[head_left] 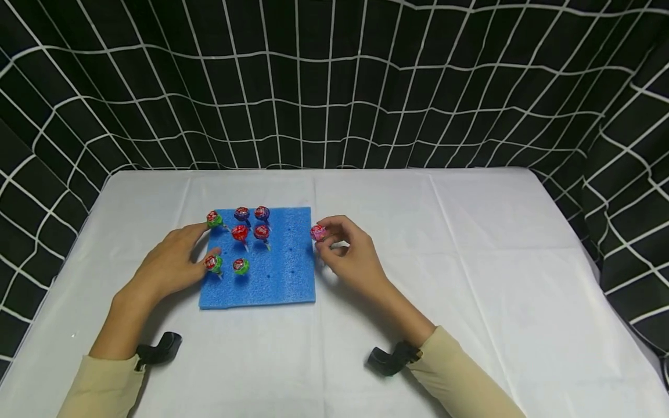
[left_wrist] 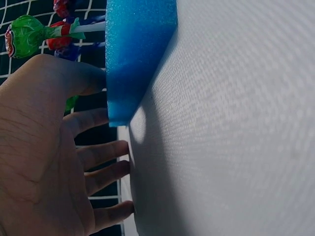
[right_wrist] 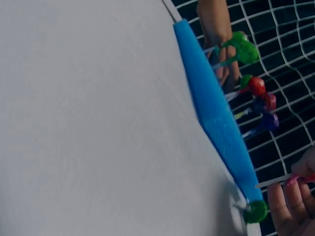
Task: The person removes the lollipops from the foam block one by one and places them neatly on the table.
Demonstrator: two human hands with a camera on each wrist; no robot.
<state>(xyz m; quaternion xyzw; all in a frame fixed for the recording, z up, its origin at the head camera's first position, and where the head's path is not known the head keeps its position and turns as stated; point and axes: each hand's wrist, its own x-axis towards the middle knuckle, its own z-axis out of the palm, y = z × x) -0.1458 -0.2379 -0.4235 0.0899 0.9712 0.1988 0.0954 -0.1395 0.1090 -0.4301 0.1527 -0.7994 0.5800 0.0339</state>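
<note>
A blue foam board (head_left: 282, 290) lies on the table, with several wrapped lollipops standing in its left and middle parts. My left hand (head_left: 172, 258) rests at the board's left edge, fingers spread and thumb beside a green lollipop (head_left: 213, 263). In the left wrist view its fingertips (left_wrist: 120, 147) reach the tablecloth past the board's corner. At the board's right edge my right hand (head_left: 352, 255) pinches a pink lollipop (head_left: 317, 233). Its white stick (right_wrist: 273, 182) points toward the foam in the right wrist view. Another green lollipop (right_wrist: 255, 212) shows near the board's far end there.
Two purple lollipops (head_left: 242, 213) stand at the back of the board, with two red ones (head_left: 240, 233) in front of them. Small holes (head_left: 291, 249) mark its right part. White cloth (head_left: 444, 261) covers the table; black netted curtains (head_left: 324, 87) surround it.
</note>
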